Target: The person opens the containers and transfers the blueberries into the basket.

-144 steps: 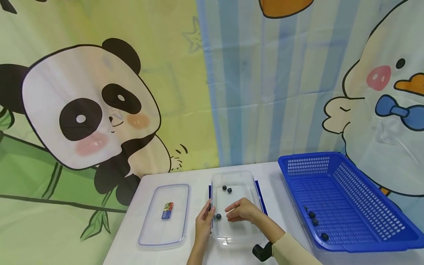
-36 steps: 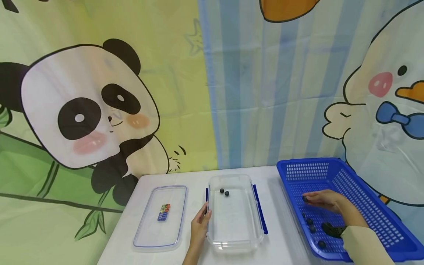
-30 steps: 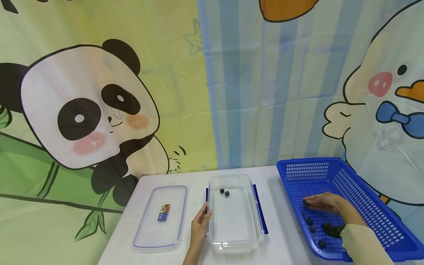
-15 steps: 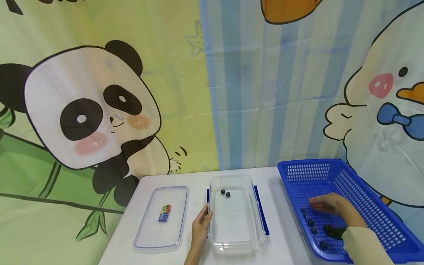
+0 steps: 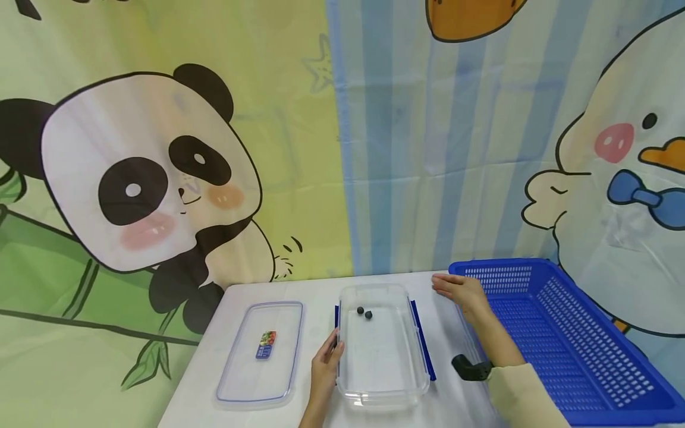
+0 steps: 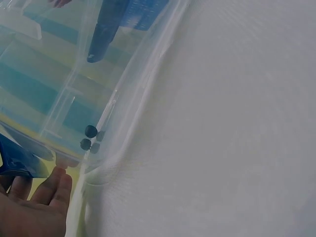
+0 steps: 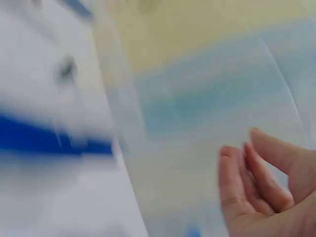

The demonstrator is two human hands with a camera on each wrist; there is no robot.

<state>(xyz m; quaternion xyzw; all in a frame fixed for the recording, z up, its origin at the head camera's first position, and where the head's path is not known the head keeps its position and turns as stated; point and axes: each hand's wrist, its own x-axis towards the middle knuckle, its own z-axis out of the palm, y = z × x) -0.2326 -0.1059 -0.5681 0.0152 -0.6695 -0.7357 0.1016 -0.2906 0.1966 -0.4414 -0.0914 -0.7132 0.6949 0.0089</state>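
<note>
A clear storage container (image 5: pixel 385 356) with blue side latches (image 5: pixel 423 340) stands mid-table. Two small dark round berries, like blueberries (image 5: pixel 364 312), lie near its far left corner. My left hand (image 5: pixel 323 364) rests against the container's left side, and in the left wrist view its fingers (image 6: pixel 60 191) touch the wall by a hanging latch. At the left rim of the blue plastic basket (image 5: pixel 562 333) is my right hand (image 5: pixel 463 295), over the strip of table between basket and container. Its fingers (image 7: pixel 231 180) are loosely bent in the right wrist view, with nothing visible between them.
Left of the container a clear lid (image 5: pixel 262 380) with a fruit label (image 5: pixel 266 345) lies flat on the white table (image 5: pixel 316 321). A printed curtain (image 5: pixel 299 178) hangs behind. My right forearm and sleeve (image 5: pixel 527 398) cover the basket's left part, hiding what lies there.
My right hand carried a dark berry from the container to the basket and let it go there beside several others. It has since risen and moved left; the left hand stays put.
</note>
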